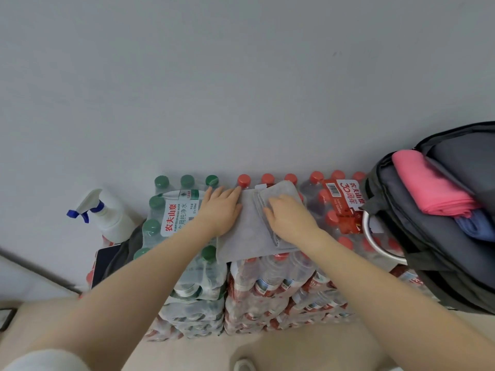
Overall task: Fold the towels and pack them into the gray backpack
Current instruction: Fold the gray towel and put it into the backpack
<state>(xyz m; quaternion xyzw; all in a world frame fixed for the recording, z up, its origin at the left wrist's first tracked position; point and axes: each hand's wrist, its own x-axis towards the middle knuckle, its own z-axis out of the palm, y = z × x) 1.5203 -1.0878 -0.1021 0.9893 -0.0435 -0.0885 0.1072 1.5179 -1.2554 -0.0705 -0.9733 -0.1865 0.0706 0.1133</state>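
Two folded towels, pink towel (pixel 434 187) over blue towel (pixel 475 228), fill the gray backpack (pixel 428 236).

Stacked packs of bottled water (pixel 281 285) are standing against the wall (pixel 241 76), side by side. A towel (pixel 247 231) is lying on top of them, its right part doubled over. The left hand (pixel 221 210) is lying flat on the towel's left edge, the right hand (pixel 290 219) on the fold. To the right a backpack (pixel 428 236) is sitting open on the packs, folded towels (pixel 431 190) lying inside. To the left, beside the packs, a spray bottle (pixel 107 212) is standing near the wall.
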